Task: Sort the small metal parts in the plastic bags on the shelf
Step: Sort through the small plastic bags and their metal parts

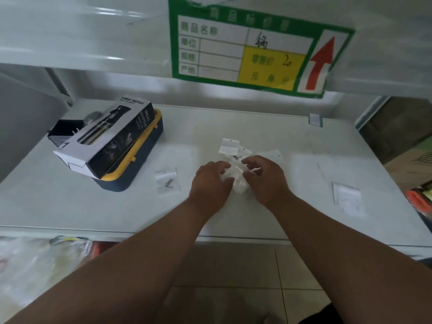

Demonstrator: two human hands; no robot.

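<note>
Head view: both hands met mid-shelf (pixel 233 118) on one clear bag (pixel 237 181). Left hand (pixel 211 183) curled over its left edge, right hand (pixel 264 177) pinched its top-right corner. More bags (pixel 230 146) lay just beyond the fingers; a bag with screws (pixel 167 181) sat left, nearer the left hand. White shelf, tiled floor below.

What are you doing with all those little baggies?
A person is sorting small plastic bags on a white shelf. Both hands, the left hand and the right hand, hold one clear bag between them. Another bag with metal screws lies to the left, near a spray bottle box.
</note>
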